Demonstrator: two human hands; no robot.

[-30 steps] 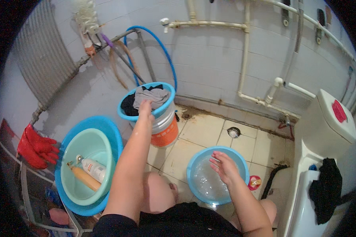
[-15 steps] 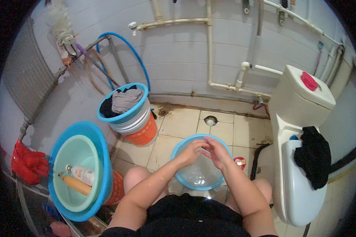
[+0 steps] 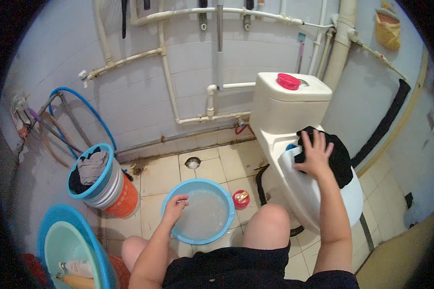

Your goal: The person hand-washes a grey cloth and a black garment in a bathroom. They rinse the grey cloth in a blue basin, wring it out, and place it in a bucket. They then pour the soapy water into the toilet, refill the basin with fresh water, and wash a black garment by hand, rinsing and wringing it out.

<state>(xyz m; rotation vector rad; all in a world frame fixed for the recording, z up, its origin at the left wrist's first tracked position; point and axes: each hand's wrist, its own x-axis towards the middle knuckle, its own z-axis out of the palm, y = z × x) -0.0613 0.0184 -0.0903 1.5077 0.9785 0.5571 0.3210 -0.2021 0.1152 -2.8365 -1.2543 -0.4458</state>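
Note:
A light blue basin of cloudy water stands on the floor in front of me. My left hand hovers at the basin's left rim, fingers loosely bent, with nothing visible in it. To the right, my right hand spreads its fingers over a black cloth garment. This garment lies bunched on the closed lid of a white toilet, and the hand hides part of it. Whether the fingertips touch the cloth I cannot tell.
Beside the basin sits a small red round container. Left stands a bucket under a blue basin of clothes. Nearer left, a pale green basin with bottles rests in a larger blue one. A floor drain lies ahead.
My hands, close together over the basin before, have separated. The right one has reached over to the black garment, and the left has moved to the basin's left rim. The view has turned right.

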